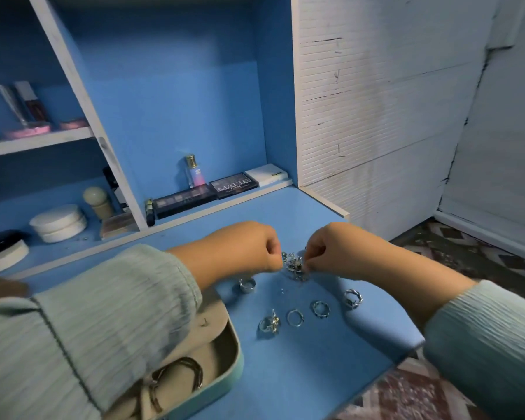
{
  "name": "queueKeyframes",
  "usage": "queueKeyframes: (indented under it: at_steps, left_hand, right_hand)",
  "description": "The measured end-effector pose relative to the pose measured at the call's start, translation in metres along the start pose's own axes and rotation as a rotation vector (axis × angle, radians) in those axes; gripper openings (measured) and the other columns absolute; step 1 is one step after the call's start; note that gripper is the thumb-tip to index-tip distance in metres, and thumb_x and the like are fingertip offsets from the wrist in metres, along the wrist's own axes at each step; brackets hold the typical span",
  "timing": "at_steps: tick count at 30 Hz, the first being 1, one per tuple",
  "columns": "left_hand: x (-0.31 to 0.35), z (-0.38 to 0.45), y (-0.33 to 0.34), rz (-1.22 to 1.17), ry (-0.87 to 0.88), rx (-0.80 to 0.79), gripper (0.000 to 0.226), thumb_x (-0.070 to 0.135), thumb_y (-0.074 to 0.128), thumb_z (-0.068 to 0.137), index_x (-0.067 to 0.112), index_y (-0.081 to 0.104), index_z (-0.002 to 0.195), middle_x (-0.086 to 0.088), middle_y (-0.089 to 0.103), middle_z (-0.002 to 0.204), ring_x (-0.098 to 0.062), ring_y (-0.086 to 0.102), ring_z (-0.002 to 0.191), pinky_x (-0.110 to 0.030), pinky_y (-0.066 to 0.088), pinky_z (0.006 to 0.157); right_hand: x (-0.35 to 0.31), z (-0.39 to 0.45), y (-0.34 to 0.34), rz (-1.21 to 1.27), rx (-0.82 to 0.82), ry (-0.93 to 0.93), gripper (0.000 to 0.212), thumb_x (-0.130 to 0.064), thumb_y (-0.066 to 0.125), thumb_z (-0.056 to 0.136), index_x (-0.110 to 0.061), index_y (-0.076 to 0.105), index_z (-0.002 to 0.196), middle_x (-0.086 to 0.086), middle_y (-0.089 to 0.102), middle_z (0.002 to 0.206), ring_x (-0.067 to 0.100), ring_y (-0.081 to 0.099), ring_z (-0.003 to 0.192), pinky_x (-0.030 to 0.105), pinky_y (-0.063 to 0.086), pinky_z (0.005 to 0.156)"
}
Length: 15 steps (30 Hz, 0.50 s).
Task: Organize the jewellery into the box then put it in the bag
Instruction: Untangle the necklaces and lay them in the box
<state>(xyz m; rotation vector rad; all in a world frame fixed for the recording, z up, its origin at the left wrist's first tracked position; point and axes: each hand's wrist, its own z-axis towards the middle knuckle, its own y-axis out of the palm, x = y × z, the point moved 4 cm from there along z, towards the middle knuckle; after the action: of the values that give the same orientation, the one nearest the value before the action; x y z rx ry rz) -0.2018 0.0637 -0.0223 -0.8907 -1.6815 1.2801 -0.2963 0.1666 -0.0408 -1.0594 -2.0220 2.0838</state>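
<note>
Fingertips [281, 262] pinching tangled jewellery [294, 265] between

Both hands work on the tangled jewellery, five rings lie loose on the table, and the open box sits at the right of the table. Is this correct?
Not quite. In the head view the box sits at the left, under the left sleeve. The rest holds: left hand and right hand pinch the tangle.

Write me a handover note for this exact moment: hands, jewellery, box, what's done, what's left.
Left hand and right hand both pinch a tangled jewellery clump just above the blue table.
Five rings lie loose on the table, e.g..
Box open at lower left, bangles already inside.
Left: untangle the clump, box it and the rings, close, bag. No bag in view.
</note>
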Motion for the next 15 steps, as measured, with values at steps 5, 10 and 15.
queueKeyframes:
  at_steps: [5,10,15]
  left_hand:
    - [0.0,-0.009,-0.031,-0.316,-0.055,0.163,0.007,0.026,0.062,0.083,0.026,0.058,0.077,0.007,0.065,0.086,-0.013,0.058,0.078,-0.026,0.044,0.066]
    - [0.003,-0.027,-0.06,-0.41,-0.069,0.288,0.011,0.024,0.06,0.085,0.021,0.055,0.076,0.005,0.057,0.073,-0.009,0.047,0.063,-0.023,0.035,0.057]
    - [-0.01,-0.043,-0.084,-0.593,-0.074,0.388,0.007,0.019,0.063,0.083,0.019,0.057,0.079,0.001,0.059,0.08,-0.013,0.049,0.072,-0.025,0.037,0.065]
  right_hand:
    - [-0.019,-0.001,-0.014,0.327,-0.036,-0.071,0.01,-0.031,0.072,0.078,-0.031,0.068,0.087,-0.002,0.064,0.092,0.011,0.05,0.07,0.02,0.04,0.061]
    - [-0.032,0.001,-0.021,0.284,-0.006,-0.06,0.01,-0.029,0.07,0.081,-0.021,0.071,0.087,0.005,0.068,0.101,0.013,0.049,0.07,0.021,0.038,0.056]
    - [-0.036,-0.003,-0.035,0.355,0.055,-0.048,0.017,-0.028,0.072,0.08,-0.013,0.071,0.088,-0.004,0.062,0.079,0.014,0.05,0.074,0.025,0.041,0.065]
